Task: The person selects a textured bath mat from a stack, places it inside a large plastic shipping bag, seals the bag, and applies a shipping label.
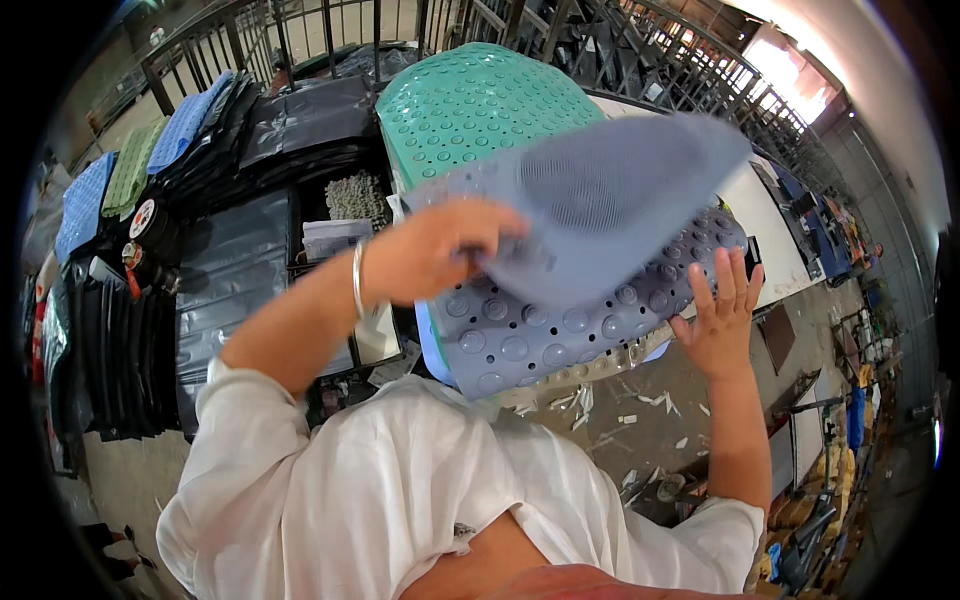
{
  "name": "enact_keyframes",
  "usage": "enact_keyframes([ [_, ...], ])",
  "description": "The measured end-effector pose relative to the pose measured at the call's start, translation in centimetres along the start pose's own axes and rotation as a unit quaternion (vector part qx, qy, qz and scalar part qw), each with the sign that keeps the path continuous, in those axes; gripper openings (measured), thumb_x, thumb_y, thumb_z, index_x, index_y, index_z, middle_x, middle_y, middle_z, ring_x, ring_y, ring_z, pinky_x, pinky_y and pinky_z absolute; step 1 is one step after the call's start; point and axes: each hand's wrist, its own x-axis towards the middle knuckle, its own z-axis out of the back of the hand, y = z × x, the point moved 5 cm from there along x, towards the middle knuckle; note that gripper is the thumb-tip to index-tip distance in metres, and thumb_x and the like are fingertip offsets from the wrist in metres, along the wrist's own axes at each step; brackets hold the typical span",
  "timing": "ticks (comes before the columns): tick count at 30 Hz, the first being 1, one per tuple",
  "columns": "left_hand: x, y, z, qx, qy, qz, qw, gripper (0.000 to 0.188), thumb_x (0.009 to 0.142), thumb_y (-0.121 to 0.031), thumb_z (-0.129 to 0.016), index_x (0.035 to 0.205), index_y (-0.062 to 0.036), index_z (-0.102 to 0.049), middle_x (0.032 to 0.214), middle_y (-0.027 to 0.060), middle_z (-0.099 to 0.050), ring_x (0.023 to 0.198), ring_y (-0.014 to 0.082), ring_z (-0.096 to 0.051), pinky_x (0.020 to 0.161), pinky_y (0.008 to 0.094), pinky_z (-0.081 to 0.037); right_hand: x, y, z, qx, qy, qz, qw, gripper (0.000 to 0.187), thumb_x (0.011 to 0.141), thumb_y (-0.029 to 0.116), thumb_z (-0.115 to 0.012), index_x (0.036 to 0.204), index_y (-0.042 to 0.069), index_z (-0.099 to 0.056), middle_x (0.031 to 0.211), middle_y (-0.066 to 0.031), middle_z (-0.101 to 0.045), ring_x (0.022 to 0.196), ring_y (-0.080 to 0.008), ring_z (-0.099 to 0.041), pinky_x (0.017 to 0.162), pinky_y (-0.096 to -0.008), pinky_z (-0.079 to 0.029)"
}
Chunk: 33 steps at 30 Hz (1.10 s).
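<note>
My left hand (435, 250), with a bangle at its wrist, is closed on the edge of a grey-blue bath mat (620, 190). That mat is raised and blurred by motion, with a ribbed patch in its middle. Below it lies a grey-purple bath mat (560, 335) with round suction cups facing up; whether the two are one folded piece I cannot tell. My right hand (722, 315) is open, fingers spread at the right edge of the lower mat. A green bath mat (470, 105) with suction cups lies behind, partly covered by the raised one.
Black plastic bags (235, 270) lie stacked at the left, near rolls of tape (150, 225). A box of small grey pellets (357, 198) stands beside the mats. Folded blue mats (188, 122) and a green one (133, 168) sit farther left. Metal railings (330, 40) run behind; white scraps litter the floor (600, 430).
</note>
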Motion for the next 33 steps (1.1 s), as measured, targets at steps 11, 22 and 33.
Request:
enact_keyframes([
  [11,-12.0,2.7,-6.5,-0.415,-0.284,0.187,0.844,0.052,0.1,-0.029,-0.047,0.144,-0.0054,-0.035,0.141,0.0095,-0.045,0.134,0.0205,-0.037,0.112,0.0356,-0.025,21.9,-4.7,-10.5,0.442,0.25,0.088,0.857,0.03,0.066,0.013,-0.071,0.089,-0.003,-0.061,0.127,-0.0173,-0.06,0.117,-0.0263,-0.054,0.1,-0.0322,-0.038],
  [22,-51.3,-3.5,-1.8,0.286,-0.123,0.659,0.685,0.033,0.082,-0.016,-0.064,0.114,-0.0096,-0.064,0.118,0.0122,-0.064,0.107,0.0345,-0.06,0.093,0.0413,-0.048,26.0,-5.5,-5.3,0.2,0.272,0.019,0.941,0.029,0.071,0.013,-0.068,0.093,-0.003,-0.06,0.108,-0.0134,-0.06,0.101,-0.0261,-0.055,0.091,-0.034,-0.041],
  [33,-62.3,-0.5,2.3,0.281,0.196,0.549,0.762,0.067,0.087,-0.006,-0.052,0.148,-0.0304,-0.035,0.159,-0.0051,-0.023,0.147,0.0288,-0.017,0.11,0.0613,-0.029,20.6,30.7,6.9,0.127,0.177,-0.078,0.973,0.04,0.087,0.023,-0.066,0.113,-0.007,-0.059,0.128,-0.0239,-0.056,0.119,-0.04,-0.053,0.102,-0.0436,-0.04],
])
